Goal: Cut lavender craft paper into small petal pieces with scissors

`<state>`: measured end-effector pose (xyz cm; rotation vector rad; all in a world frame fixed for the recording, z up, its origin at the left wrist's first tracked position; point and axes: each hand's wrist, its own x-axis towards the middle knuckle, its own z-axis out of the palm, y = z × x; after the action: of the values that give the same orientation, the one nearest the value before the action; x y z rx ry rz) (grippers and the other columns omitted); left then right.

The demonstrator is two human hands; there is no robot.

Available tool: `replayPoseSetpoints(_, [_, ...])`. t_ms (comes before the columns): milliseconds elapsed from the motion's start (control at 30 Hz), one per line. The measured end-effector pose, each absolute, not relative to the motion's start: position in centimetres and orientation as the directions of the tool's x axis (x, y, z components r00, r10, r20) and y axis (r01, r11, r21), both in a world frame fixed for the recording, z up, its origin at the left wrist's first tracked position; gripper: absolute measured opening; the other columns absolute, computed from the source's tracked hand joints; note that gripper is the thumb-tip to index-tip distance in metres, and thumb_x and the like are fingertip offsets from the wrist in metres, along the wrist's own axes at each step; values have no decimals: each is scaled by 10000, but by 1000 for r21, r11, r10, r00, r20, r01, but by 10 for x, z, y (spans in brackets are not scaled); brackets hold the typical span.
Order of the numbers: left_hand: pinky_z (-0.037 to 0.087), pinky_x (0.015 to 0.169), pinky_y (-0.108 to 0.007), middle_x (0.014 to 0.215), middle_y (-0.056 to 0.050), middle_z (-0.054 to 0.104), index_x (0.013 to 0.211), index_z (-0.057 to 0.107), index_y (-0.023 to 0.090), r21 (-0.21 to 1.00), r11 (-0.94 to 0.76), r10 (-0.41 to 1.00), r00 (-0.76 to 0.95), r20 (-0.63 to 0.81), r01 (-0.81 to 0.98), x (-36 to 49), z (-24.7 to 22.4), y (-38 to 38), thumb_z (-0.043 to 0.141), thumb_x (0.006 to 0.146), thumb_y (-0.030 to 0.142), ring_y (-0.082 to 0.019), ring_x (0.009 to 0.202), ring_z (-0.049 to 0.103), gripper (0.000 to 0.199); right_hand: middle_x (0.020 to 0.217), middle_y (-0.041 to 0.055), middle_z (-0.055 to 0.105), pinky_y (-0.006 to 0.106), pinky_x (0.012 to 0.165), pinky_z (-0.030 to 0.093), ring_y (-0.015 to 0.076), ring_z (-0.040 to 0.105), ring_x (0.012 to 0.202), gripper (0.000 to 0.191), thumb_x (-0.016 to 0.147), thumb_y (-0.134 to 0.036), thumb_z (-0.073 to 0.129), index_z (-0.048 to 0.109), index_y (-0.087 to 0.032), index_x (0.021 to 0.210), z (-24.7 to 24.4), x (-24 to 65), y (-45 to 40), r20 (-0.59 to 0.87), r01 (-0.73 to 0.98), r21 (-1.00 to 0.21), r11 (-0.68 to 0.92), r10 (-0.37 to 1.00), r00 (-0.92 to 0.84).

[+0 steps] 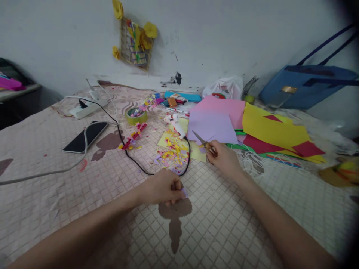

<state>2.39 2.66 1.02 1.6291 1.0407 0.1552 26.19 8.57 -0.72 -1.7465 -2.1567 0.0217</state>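
Pinching a small lilac paper piece point(184, 192) in left fingers point(177, 194), gripping pointed metal scissors point(206, 144) in right fingers point(211, 158); probably trimming paper, next needing blades brought nearer.

Homelike craft corner: patterned cloth point(218, 228), coloured paper point(213, 123), glue gun point(178, 129), wall ornament point(137, 39).

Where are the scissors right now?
In the head view, the scissors are in the right hand, just right of centre, with the lilac sheet behind the blades and the white glue gun to their left.
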Motion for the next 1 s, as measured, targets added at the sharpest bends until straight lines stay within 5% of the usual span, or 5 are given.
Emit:
replayPoseSetpoints(367, [380, 371, -168, 528, 3, 606, 661, 537, 164, 857, -37, 812, 515, -274, 514, 18, 13, 39, 534, 746, 438, -108, 416, 553, 286, 755, 39, 650, 258, 524, 264, 202, 577, 680, 113, 797, -199, 487, 558, -208, 885, -16, 262, 90, 359, 928, -144, 342, 892, -273])
replayPoseSetpoints(667, [427, 418, -180, 579, -1, 612, 726, 520, 157, 932, 32, 854, 475, -213, 361, 18, 8, 45, 523, 777, 404, -97, 458, 553, 253, 650, 17, 580, 239, 505, 288, 167, 519, 578, 94, 765, -218, 487, 538, -190, 838, -18, 262, 93, 368, 896, -383, 226, 927, -77])
replayPoseSetpoints(833, [507, 570, -239, 718, -10, 638, 924, 498, 162, 991, 86, 880, 458, -123, 101, 25, 7, 45, 609, 739, 306, -109, 589, 609, 259, 712, 2, 569, 236, 533, 350, 138, 493, 582, 103, 754, -262, 534, 494, -198, 824, 0, 235, 66, 305, 584, -756, 296, 949, -86])
replayPoseSetpoints(1000, [517, 628, -264, 776, -26, 643, 1000, 492, 162, 987, 145, 883, 459, -96, -74, 32, 6, 41, 626, 741, 272, -140, 691, 647, 311, 679, -16, 532, 236, 520, 338, 126, 445, 553, 98, 757, -256, 548, 506, -209, 833, 10, 206, 37, 228, 471, -832, 294, 954, -194])
